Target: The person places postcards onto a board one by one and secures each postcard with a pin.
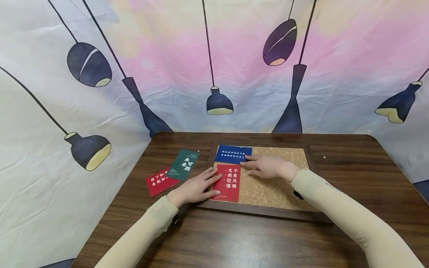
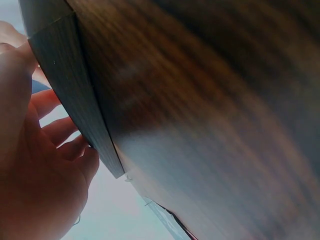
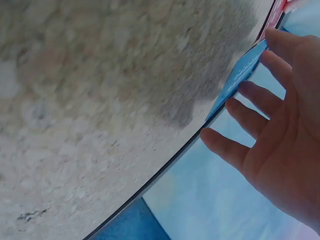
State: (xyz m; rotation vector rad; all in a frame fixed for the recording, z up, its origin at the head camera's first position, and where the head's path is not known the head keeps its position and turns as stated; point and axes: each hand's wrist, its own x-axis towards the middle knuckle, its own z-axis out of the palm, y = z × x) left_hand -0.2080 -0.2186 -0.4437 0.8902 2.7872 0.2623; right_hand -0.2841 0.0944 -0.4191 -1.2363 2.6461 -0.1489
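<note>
While left grip, unclenched, touches red card at lower centre of frame, right grip, likewise unclenched, touches blue card.

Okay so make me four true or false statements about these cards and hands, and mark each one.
1. The green card partly covers the left red card. True.
2. The right hand is on the green card. False: it reaches the blue card.
3. The left hand touches only bare cork. False: it reaches onto the right red card.
4. The blue card lies on the corkboard. True.
</note>
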